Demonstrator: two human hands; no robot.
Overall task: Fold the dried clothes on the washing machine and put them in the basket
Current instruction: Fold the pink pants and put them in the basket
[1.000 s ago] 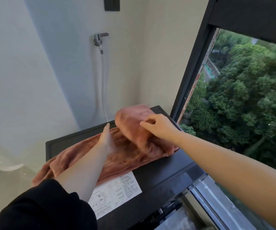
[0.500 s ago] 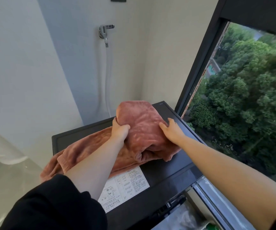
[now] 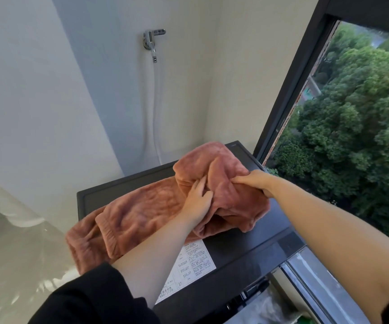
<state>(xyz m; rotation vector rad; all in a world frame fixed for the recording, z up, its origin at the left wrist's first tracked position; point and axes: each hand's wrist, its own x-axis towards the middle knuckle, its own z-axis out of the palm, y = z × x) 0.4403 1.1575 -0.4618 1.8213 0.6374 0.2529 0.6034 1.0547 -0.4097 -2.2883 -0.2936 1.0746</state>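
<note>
Pink fleece garment (image 3: 142, 213): laid across the washing machine (image 3: 247, 249) top, cuffed ends draped over its left edge, right portion doubled back. Left hand (image 3: 198, 201): laid on the fold, fingers loosely spread and pressed into the fabric. Right hand (image 3: 256, 183): fabric pinched between thumb and fingers. Window (image 3: 352, 136): located at far right.

Chrome tap (image 3: 152, 40) sitting on the wall (image 3: 36, 90), white hose (image 3: 156, 108) hanging below it. Dark window frame (image 3: 289, 90) standing right, trees (image 3: 357, 127) showing outside.
</note>
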